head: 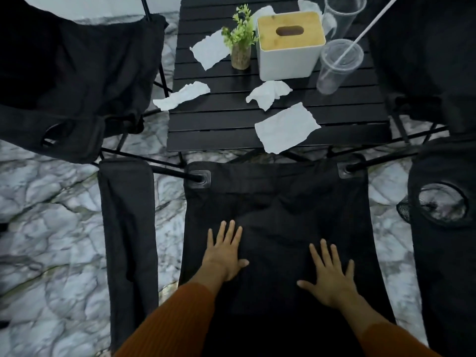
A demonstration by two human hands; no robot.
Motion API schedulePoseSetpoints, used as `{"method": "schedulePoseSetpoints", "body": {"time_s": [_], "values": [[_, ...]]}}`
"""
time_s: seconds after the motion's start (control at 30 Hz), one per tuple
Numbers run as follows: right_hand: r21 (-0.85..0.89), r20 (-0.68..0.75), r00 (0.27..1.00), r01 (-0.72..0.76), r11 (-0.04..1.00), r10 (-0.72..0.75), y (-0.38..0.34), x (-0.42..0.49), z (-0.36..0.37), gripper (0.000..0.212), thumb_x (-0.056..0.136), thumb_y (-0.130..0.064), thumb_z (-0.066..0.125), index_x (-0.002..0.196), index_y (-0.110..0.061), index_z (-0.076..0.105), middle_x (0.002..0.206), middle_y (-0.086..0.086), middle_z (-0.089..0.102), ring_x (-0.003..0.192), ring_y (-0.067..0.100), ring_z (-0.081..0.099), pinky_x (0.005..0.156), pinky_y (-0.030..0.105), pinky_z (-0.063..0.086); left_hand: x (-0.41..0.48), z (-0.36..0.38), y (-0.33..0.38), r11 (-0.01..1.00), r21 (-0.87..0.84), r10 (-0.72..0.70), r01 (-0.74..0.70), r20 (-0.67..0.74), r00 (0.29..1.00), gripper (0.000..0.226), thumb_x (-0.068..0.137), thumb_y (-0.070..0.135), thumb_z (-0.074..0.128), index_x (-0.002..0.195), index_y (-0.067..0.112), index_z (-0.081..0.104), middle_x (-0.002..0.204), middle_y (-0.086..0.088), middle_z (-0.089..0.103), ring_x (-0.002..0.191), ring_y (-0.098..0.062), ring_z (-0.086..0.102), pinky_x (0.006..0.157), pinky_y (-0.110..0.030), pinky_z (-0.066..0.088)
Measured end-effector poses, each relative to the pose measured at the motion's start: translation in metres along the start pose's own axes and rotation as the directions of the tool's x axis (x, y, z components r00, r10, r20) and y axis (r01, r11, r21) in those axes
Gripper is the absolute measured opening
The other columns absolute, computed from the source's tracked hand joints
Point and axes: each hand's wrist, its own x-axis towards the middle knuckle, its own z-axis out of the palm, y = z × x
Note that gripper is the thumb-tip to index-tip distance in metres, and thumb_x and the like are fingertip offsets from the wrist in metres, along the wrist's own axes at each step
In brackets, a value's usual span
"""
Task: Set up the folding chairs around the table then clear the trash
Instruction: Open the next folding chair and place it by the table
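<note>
Both hands lay spread and flat, left hand and right hand, pressing the near folding chair's seat at the worktop edge. Pressing evenly would likely seat the fabric fully. Three chairs showed; seven paper scraps, two plastic cups.

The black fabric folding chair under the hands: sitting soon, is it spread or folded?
Spread: black fabric folding chair seat lies flat, armrests apart.
</note>
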Motion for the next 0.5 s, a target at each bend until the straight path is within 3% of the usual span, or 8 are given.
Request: {"method": "schedulePoseSetpoints", "body": {"time_s": [0.07,0.13,0.27,0.5], "values": [[0.007,-0.121,0.991,0.054,0.999,-0.053,0.001,-0.015,0.013,0.095,0.086,-0.071,0.038,0.145,-0.033,-0.026,0.153,-0.005,-0.037,0.144,0.021,-0.029,0.118,0.061,-0.004,-0.013,0.011,0.002,0.999,-0.022,0.046,-0.049,-0.115,0.992,0.087,0.093,0.058,0.038,0.152,0.021,-0.014,0.16,-0.002,-0.024,0.146,-0.024,-0.026,0.119,-0.052,-0.011],[0.006,-0.139,0.988,0.068,0.998,-0.067,0.007,-0.026,0.03,0.088,0.087,-0.072,0.029,0.141,-0.036,-0.03,0.154,-0.007,-0.036,0.142,0.018,-0.032,0.119,0.059,-0.005,-0.025,0.03,0.003,0.998,-0.051,0.038,-0.044,-0.117,0.992,0.086,0.093,0.061,0.033,0.152,0.022,-0.015,0.16,-0.001,-0.026,0.145,-0.022,-0.027,0.12,-0.05,-0.01],[0.034,0.008,1.0,0.002,0.999,-0.002,0.02,-0.026,0.047,0.082,0.086,-0.076,0.016,0.14,-0.037,-0.032,0.151,-0.01,-0.038,0.141,0.014,-0.033,0.117,0.057,-0.013,-0.035,0.066,0.0,0.989,-0.121,-0.078,0.082,0.038,0.996,0.086,0.09,0.07,0.024,0.149,0.027,-0.022,0.156,0.006,-0.032,0.145,-0.019,-0.029,0.119,-0.049,-0.014],[-0.037,0.17,0.985,-0.028,0.999,0.033,0.012,-0.016,0.029,0.086,0.088,-0.073,0.023,0.145,-0.03,-0.026,0.146,-0.008,-0.042,0.144,0.021,-0.03,0.116,0.059,-0.011,-0.025,0.057,-0.001,0.989,-0.077,-0.11,0.124,0.172,0.979,0.089,0.089,0.071,0.026,0.148,0.028,-0.025,0.154,0.007,-0.036,0.146,-0.02,-0.028,0.118,-0.05,-0.014]]}}
